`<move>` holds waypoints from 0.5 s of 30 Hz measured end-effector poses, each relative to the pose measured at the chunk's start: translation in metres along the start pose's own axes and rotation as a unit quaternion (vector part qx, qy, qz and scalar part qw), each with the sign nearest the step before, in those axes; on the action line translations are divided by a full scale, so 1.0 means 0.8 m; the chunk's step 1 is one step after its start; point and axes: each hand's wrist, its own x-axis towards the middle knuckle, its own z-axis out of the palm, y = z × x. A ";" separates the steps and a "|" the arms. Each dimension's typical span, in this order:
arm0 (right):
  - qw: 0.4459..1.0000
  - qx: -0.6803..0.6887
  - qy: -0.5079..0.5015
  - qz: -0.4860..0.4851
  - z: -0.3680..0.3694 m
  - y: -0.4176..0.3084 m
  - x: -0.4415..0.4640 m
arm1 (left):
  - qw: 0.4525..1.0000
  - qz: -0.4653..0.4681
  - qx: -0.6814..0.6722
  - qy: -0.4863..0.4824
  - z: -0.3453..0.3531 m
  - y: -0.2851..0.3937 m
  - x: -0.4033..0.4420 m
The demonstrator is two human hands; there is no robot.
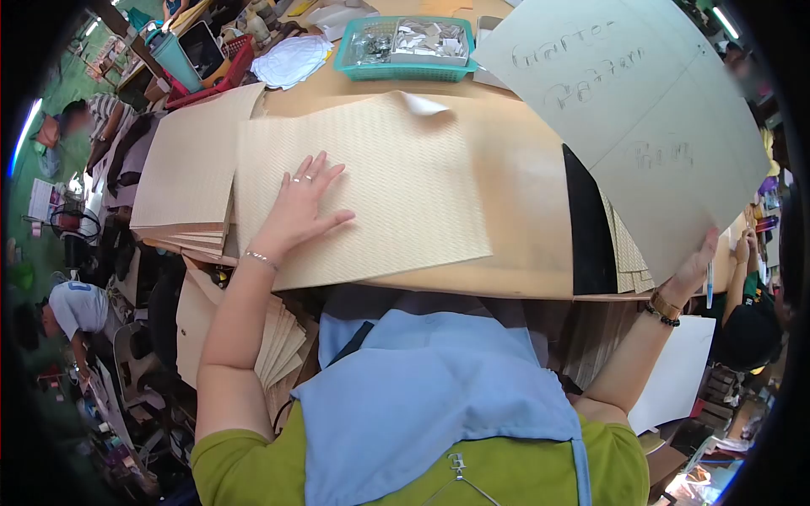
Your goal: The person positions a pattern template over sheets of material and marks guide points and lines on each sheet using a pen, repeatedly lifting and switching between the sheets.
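My left hand (305, 205) lies open, fingers spread, on a cream sheet with a fine woven-looking texture (405, 185). The sheet's far right corner curls up and shows a white underside. At the right, my right hand (693, 266) grips the lower edge of a large grey board (633, 110) with handwriting and ruled lines on it. The board is tilted up off the table. A slim pen (710, 282) shows beside the right fingers; whether they hold it I cannot tell. Part of that hand is hidden behind the board.
Stacked cream sheets (190, 169) lie at the left. A black panel (588, 228) and more textured sheets (623, 253) are partly under the board. A teal basket (359, 69) of small parts and a red basket (240, 63) stand at the back. Other people work on both sides.
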 end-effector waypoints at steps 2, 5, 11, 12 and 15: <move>1.000 0.002 0.000 -0.002 0.011 -0.007 -0.005 | 0.996 0.007 0.091 0.007 0.028 -0.017 0.012; 0.999 -0.040 -0.017 0.009 -0.008 -0.003 -0.003 | 0.994 0.045 0.096 0.015 0.036 0.001 0.030; 0.986 -0.147 -0.062 0.053 -0.001 0.005 -0.010 | 0.994 0.094 0.045 0.034 0.074 0.071 0.072; 0.981 -0.161 -0.084 0.068 0.001 0.005 -0.010 | 0.993 0.072 -0.004 0.089 0.077 0.081 0.076; 0.974 -0.176 -0.090 0.114 0.019 0.010 -0.025 | 0.945 0.066 -0.238 0.217 0.076 0.036 0.103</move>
